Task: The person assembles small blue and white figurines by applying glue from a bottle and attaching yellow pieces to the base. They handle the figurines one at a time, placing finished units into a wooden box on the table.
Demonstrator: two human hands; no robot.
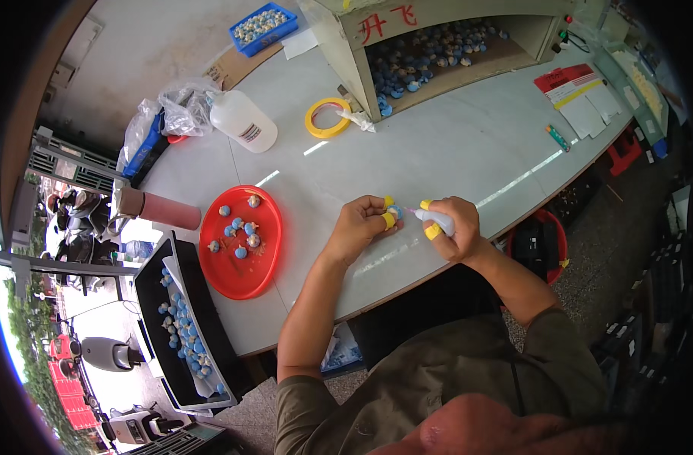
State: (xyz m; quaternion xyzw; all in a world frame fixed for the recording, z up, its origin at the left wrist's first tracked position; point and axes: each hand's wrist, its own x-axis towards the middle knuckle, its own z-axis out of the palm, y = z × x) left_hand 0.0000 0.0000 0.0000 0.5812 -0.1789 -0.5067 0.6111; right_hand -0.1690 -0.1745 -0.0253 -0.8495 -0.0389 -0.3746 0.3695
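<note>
Over the grey tabletop (407,163), my left hand (362,227) pinches a small blue-and-white figure piece (394,212) between yellow-wrapped fingertips. My right hand (460,227) is closed round a small whitish squeeze bottle (439,221), also with yellow wraps on its fingers. The bottle's thin nozzle points left at the piece; whether its tip touches cannot be made out. To the left of my hands lies a round red tray (267,262) with several similar blue pieces (241,252) spread on it.
A black bin (214,326) holds many blue pieces at the left edge. Behind it stand a pink bottle (168,211) and a white jug (242,121). Yellow tape (311,125) lies near a metal box (346,68) filled with pieces. A blue basket (264,42) sits far left, papers (581,98) far right.
</note>
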